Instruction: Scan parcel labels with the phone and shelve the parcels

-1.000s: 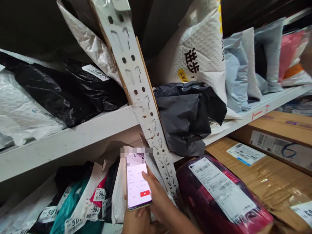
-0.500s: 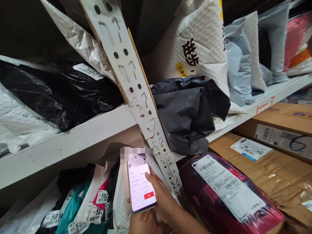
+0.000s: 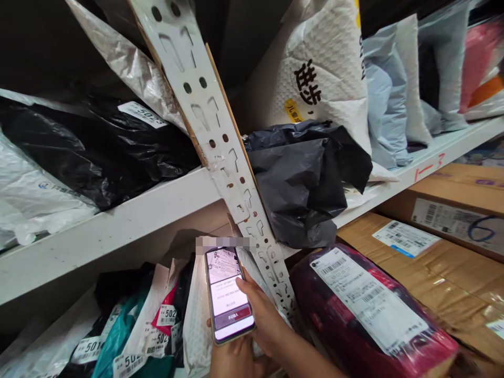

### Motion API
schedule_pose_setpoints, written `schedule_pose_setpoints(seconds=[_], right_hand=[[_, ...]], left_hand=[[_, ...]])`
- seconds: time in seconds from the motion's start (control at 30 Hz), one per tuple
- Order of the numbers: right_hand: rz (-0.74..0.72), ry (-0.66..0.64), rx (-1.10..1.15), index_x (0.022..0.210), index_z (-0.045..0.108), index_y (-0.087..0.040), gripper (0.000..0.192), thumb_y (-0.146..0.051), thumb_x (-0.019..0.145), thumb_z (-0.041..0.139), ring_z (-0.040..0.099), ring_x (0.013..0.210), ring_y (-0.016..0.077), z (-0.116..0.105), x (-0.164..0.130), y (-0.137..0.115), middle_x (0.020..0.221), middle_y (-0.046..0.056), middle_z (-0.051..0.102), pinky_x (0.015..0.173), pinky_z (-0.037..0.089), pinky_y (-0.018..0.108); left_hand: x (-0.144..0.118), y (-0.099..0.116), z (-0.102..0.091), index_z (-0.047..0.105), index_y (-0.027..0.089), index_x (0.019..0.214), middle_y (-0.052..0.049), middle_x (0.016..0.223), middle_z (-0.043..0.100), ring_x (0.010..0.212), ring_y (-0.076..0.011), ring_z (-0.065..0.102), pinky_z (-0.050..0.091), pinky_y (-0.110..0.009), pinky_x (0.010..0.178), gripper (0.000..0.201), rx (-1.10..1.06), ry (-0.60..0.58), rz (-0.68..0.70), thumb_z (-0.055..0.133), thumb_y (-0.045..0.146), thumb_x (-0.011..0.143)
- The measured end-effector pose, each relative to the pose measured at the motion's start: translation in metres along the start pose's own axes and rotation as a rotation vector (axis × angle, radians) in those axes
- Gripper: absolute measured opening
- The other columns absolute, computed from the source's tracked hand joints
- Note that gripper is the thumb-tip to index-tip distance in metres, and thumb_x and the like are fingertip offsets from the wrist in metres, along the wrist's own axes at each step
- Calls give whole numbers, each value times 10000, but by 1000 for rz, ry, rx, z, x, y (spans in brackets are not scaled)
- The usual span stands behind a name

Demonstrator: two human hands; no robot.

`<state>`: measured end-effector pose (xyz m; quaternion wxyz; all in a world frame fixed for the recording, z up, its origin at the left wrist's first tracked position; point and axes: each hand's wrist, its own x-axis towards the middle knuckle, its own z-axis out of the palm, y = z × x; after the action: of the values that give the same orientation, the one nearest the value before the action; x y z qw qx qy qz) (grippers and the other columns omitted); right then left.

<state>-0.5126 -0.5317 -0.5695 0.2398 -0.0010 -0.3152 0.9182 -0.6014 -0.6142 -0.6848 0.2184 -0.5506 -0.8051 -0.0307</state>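
Observation:
My right hand [image 3: 268,323] grips a phone [image 3: 229,294] low in the middle of the view, its thumb lying across the lit screen. The screen shows a parcel label and a dark red button. Just under the phone is my left hand [image 3: 230,362], cut off by the bottom edge; what it holds is hidden. A white padded parcel [image 3: 195,315] stands directly behind the phone. The white perforated shelf post [image 3: 220,142] runs slantwise just to the right of the phone.
The white shelf board [image 3: 118,231] carries black [image 3: 98,152], white and dark grey [image 3: 303,184] mailer bags. Below it, numbered parcels [image 3: 129,336] stand at the left. A dark red wrapped parcel [image 3: 366,315] and cardboard boxes [image 3: 444,262] lie at the right.
The phone screen changed from a pale form with a bright red button to a label image with a dark red button. The view shifted slightly a second ago.

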Motion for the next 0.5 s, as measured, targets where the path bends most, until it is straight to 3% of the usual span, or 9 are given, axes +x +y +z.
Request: schedule_pose_setpoints(seconds=[0.13, 0.23, 0.37, 0.5], right_hand=[[48, -130, 16, 1248, 471, -201, 590, -294, 674, 569, 724, 638, 253, 1, -5, -8, 935, 61, 747, 378, 478, 250], [98, -209, -12, 1327, 377, -223, 718, -214, 623, 520, 724, 651, 264, 4, -10, -12, 973, 64, 739, 355, 477, 244], [76, -170, -57, 1314, 405, -213, 653, -247, 680, 556, 712, 665, 253, 6, -13, -8, 1017, 85, 728, 386, 476, 251], [79, -63, -113, 1308, 432, -254, 571, -402, 786, 610, 705, 744, 247, 1, -12, 6, 1044, 66, 714, 428, 470, 258]], left_hand=[[3, 12, -23, 705, 228, 1108, -125, 1099, 705, 993, -387, 612, 445, -573, 925, 508, 46, 40, -60, 642, 455, 658], [1, 16, -30, 722, 169, 1067, -178, 1051, 705, 1024, -439, 585, 400, -641, 929, 487, 121, 15, -110, 635, 426, 662], [-6, 14, -17, 716, 225, 1082, -161, 1022, 709, 1035, -451, 583, 381, -684, 914, 417, 109, -63, -92, 608, 373, 707], [-9, 23, 0, 689, 272, 1120, -130, 1096, 679, 1114, -424, 551, 418, -639, 923, 398, 52, -88, -97, 645, 339, 729]])
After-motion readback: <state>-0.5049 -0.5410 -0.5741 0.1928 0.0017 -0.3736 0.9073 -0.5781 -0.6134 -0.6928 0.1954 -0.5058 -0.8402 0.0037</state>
